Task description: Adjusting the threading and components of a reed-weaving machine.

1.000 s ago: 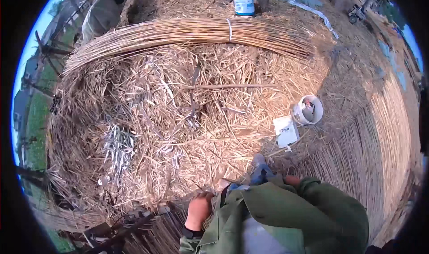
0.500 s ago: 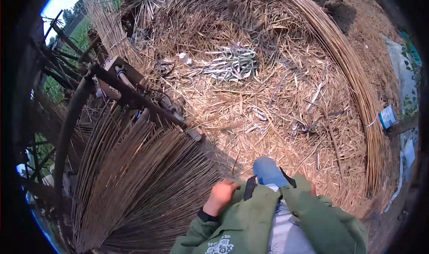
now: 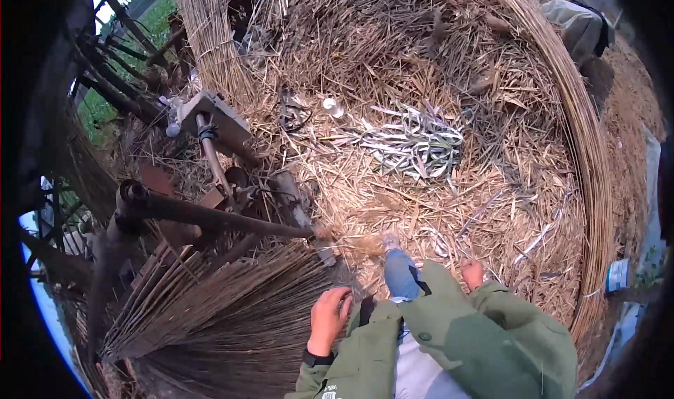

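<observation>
My left hand [image 3: 328,320] hangs in front of my green jacket [image 3: 463,329], fingers loosely bent with the thumb apart and nothing visible in them. It is nearest to a fanned-out heap of thin dry stalks [image 3: 246,315], apart from it in view. Past the jacket's right side, my right hand [image 3: 472,273] shows small, fingers curled in, no object seen in it. Below it lies the straw-covered ground. My leg in blue trousers [image 3: 402,273] is stretched forward, the foot on the straw.
A rusty metal pole frame [image 3: 210,218] with a block-topped post [image 3: 217,118] stands at left. Ahead lies a pile of pale strips [image 3: 418,139] beside a white cup-like object [image 3: 333,107]. A long stalk bundle [image 3: 586,146] curves along the right, near a blue-white container [image 3: 618,276].
My view has shifted forward and left, bringing the metal frame and strip pile nearer. One foot now shows ahead. My right hand has come out from beside the jacket into plain sight.
</observation>
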`<move>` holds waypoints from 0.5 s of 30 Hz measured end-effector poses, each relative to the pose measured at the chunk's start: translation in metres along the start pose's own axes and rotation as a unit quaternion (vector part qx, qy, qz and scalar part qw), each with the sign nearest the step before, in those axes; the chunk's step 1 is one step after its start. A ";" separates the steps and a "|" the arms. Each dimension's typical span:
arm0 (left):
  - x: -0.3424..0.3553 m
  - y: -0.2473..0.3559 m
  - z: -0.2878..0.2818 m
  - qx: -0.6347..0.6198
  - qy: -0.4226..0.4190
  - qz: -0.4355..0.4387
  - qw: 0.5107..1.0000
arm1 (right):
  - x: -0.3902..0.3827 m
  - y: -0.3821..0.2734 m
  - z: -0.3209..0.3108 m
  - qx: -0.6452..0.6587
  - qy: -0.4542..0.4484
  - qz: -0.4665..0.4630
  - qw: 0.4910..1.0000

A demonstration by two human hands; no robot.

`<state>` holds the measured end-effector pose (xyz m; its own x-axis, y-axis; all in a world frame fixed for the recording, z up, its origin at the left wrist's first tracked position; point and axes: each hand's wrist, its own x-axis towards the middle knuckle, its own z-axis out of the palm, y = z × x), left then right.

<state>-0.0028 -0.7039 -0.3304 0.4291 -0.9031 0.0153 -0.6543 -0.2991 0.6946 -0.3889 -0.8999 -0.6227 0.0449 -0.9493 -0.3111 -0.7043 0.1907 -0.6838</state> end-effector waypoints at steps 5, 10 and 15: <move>0.115 0.007 -0.052 0.017 -0.011 -0.044 0.999 | 0.128 -0.205 0.018 0.096 -0.097 -0.054 0.989; 0.185 -0.029 -0.075 0.056 0.088 -0.091 0.990 | 0.191 -0.366 0.045 0.130 -0.136 -0.166 0.968; 0.298 -0.081 -0.090 0.013 0.151 -0.102 0.983 | 0.224 -0.461 0.097 0.029 -0.140 -0.309 0.940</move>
<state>0.2343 -0.9209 -0.3171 0.7162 -0.6916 0.0934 -0.5493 -0.4761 0.6867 0.0145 -1.1767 -0.4407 0.6235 -0.7819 0.0011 -0.4425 -0.3540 -0.8240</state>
